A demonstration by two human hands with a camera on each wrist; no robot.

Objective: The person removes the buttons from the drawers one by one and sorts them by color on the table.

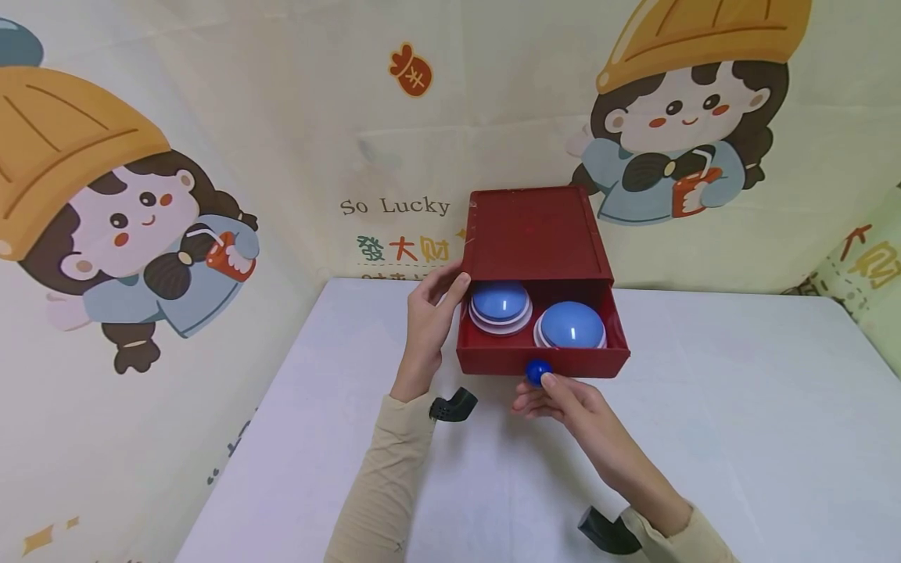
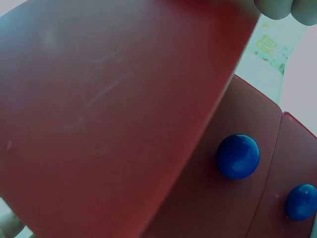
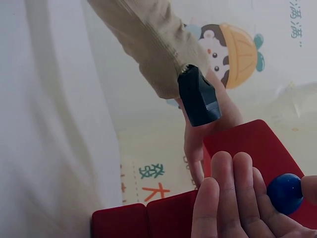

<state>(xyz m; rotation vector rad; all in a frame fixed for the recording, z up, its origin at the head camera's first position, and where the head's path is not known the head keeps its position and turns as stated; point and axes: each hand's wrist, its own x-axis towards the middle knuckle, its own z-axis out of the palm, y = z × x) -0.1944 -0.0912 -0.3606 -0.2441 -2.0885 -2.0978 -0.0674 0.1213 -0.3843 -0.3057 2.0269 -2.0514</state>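
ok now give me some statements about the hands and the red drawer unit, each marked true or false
1. The left hand touches the red drawer unit. True.
2. Two blue domes sit inside its drawer. True.
3. That drawer is fully shut. False: it is open.
4. The right hand holds one of the domes. False: it holds a blue knob.
5. The left wrist view shows two knobs. True.

Both arms (image 1: 383, 477) extend forward, left fingers (image 1: 436, 281) gripping, right fingers (image 3: 226, 186) pinching with thumb (image 1: 561, 392).
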